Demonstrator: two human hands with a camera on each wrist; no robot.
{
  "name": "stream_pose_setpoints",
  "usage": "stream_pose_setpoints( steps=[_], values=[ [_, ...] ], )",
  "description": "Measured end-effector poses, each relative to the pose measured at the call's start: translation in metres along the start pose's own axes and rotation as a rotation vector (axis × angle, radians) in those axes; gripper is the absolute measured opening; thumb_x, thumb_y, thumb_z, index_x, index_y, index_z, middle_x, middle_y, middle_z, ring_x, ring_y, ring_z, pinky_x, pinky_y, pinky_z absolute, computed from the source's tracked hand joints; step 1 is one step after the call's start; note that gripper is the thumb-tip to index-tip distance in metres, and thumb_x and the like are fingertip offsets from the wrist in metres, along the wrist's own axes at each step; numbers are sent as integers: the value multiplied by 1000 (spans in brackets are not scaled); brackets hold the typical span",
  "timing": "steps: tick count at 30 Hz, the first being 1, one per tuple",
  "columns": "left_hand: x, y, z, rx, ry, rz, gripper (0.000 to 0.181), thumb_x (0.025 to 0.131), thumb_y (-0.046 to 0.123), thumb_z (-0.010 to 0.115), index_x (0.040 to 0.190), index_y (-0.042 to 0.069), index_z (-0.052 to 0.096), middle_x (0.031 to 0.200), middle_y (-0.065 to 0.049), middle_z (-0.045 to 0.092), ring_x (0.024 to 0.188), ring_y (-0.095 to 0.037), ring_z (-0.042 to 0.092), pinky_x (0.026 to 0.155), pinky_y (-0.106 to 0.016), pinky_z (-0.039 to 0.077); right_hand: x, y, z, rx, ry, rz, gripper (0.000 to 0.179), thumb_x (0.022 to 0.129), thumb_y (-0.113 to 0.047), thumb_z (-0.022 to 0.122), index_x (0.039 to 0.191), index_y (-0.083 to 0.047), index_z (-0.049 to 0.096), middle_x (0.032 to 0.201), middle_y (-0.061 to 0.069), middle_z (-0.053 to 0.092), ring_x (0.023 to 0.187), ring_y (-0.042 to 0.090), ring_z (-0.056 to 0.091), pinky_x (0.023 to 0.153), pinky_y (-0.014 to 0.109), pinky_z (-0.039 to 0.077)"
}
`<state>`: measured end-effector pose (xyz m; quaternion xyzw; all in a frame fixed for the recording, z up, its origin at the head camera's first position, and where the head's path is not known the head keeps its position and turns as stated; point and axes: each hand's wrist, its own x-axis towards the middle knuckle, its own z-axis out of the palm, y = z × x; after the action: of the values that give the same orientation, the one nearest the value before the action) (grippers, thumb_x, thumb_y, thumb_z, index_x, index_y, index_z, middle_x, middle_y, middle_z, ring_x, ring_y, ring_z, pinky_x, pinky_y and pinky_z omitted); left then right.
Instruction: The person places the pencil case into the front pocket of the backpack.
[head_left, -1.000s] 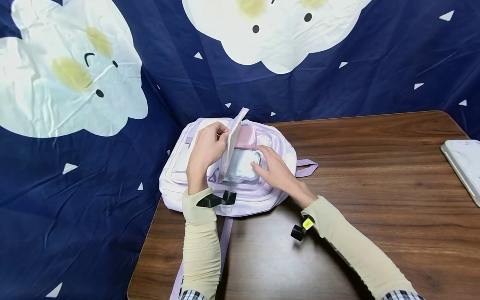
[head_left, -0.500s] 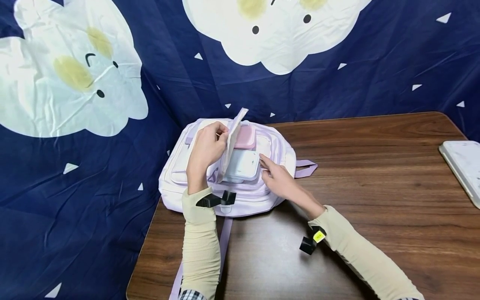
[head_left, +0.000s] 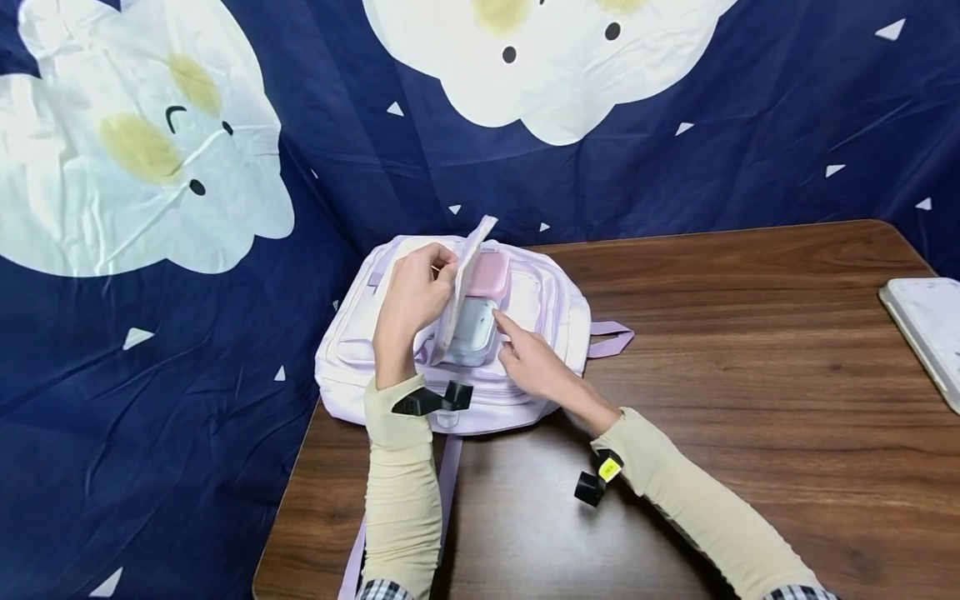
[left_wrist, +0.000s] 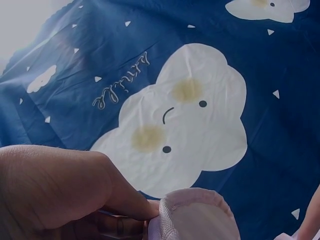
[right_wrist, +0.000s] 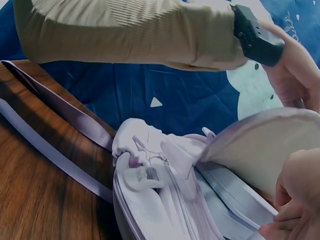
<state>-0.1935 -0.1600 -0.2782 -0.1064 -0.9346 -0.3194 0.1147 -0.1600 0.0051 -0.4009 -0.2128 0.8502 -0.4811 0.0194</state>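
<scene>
A white and lilac backpack (head_left: 352, 392) lies on the table, its front pocket flap (head_left: 467, 275) lifted. My left hand (head_left: 416, 292) pinches the flap's edge between thumb and fingers, also seen close in the left wrist view. Inside the pocket are a pink box (head_left: 489, 275) and, nearer me, a pale blue box (head_left: 476, 327) with a clear-looking lid; their left parts are hidden behind the flap. My right hand (head_left: 534, 363) touches the right edge of the blue box with an extended index finger. In the right wrist view, the blue box (right_wrist: 235, 192) sits partly under the flap.
The brown wooden table (head_left: 720, 375) stretches to the right, with a flat white object (head_left: 930, 325) at its far right. Lilac straps (head_left: 611, 339) trail from the backpack. A dark blue cloth (head_left: 337, 100) with white clouds hangs behind and to the left.
The blue box has slid left, deeper behind the flap, with my right fingers at its edge. My right hand drew back to the right, then came left again. The left hand has stayed put.
</scene>
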Motion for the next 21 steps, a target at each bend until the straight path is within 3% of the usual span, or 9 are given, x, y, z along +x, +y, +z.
stream_pose_setpoints(
  steps=[9,15,21],
  values=[
    [-1,-1,-1,10,6,-11,18,91,12,53,98,3,67,86,-10,67,80,-22,58,73,-32,45,-1,8,-14,55,85,-38,56,86,-2,47,141,1,40,141,18,48,126,30,51,100,37,46],
    [-2,1,-1,11,-6,-18,18,92,12,52,98,3,67,86,-10,66,80,-22,58,73,-32,44,-2,13,-25,57,186,-64,47,87,-3,52,133,-1,50,133,16,55,117,29,57,96,36,48],
    [-2,0,0,16,-17,-22,19,92,12,51,99,3,67,86,-10,66,80,-22,57,73,-33,45,-6,20,-36,51,235,-64,43,87,-3,55,130,0,53,130,16,57,115,29,58,96,36,48]
  ],
)
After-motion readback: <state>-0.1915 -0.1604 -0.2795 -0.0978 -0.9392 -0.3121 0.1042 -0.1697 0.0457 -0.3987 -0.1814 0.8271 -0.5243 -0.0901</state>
